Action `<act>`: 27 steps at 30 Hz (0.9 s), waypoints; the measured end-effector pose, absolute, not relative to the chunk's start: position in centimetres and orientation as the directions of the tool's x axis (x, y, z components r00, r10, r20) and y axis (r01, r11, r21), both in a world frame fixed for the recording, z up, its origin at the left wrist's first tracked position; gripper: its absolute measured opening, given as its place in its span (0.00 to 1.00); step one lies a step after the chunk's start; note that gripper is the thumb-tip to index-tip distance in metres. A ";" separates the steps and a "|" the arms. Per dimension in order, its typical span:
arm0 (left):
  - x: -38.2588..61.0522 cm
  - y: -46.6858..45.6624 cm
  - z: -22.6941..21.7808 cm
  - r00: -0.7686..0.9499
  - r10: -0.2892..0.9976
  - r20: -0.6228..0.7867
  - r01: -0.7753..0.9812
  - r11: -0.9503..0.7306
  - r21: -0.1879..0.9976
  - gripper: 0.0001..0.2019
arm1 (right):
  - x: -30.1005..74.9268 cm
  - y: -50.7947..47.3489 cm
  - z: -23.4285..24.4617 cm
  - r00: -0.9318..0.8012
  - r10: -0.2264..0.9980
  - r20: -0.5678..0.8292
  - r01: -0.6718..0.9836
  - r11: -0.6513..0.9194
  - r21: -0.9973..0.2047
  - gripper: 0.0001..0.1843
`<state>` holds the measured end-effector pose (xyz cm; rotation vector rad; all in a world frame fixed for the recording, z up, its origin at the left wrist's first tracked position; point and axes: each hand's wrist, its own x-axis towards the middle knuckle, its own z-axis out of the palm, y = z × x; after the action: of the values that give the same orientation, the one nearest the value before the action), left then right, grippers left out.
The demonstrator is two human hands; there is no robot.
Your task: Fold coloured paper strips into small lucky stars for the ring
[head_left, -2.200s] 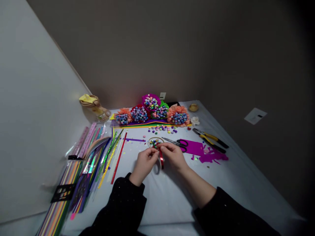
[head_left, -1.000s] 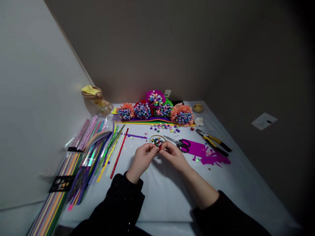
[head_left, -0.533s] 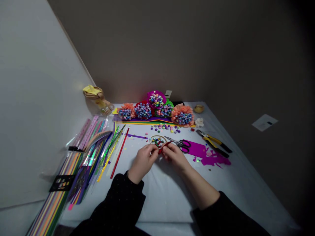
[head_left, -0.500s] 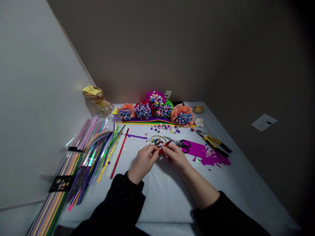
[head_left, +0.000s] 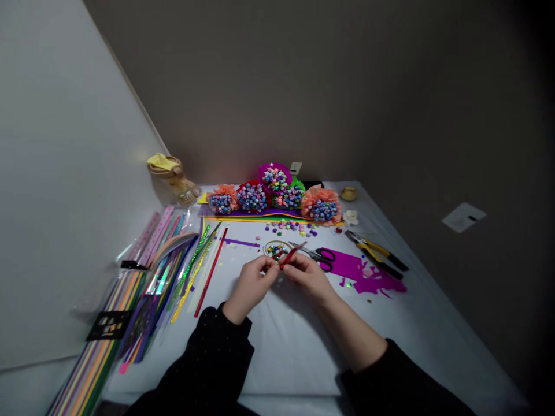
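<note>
Your right hand (head_left: 309,276) is clenched on a shiny red strip (head_left: 293,254), pinching it between thumb and fingers. The strip sits just in front of your knuckles and tilts up and away to the right, its free tip pointing toward the scissors. Your left hand (head_left: 254,282) is right beside it, with its fingertips (head_left: 272,267) closed at the strip's near end. They hide that end, so you can't tell whether they're gripping it too.

Both hands are raised over the white surface (head_left: 277,358), just in front of a thin gold ring (head_left: 265,249) filled with small shiny paper stars (head_left: 276,251). Red-handled scissors (head_left: 313,256) lie just to the right of the ring, their handles on a magenta paper sheet (head_left: 344,264) with ragged magenta scraps (head_left: 377,283) beyond it.

Farther right are yellow-and-black pliers (head_left: 375,252). Loose stars (head_left: 288,226) are scattered ahead of you, below a row of paper-flower bunches topped with stars (head_left: 252,197). To your left, long packs of coloured paper strips (head_left: 173,254) fan across the surface, with a single red strip (head_left: 211,273) lying closest to your hands — well clear of them.
</note>
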<state>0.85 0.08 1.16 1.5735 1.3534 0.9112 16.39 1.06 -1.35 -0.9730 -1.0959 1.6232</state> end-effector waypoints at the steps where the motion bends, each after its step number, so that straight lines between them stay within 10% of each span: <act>1: 0.8 0.1 1.2 0.160 0.987 -0.002 0.372 -0.058 0.926 0.08 | 16.4 1.1 -1.3 -0.260 0.960 -0.105 -0.256 -0.174 -0.951 0.12; 15: 0.7 -0.2 1.3 0.234 0.950 0.206 0.513 -0.301 0.804 0.08 | 16.4 1.1 -1.1 -0.272 0.951 -0.148 -0.155 -0.195 -0.968 0.12; 27: 1.0 -0.2 1.0 0.236 0.970 0.057 0.450 -0.161 0.878 0.09 | 16.9 1.6 -1.6 -0.164 0.966 -0.200 -0.223 -0.234 -0.946 0.16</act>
<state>0.96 -0.19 1.00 1.7406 1.3204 0.8541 16.86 1.59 -1.56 -1.1109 -1.0110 1.5803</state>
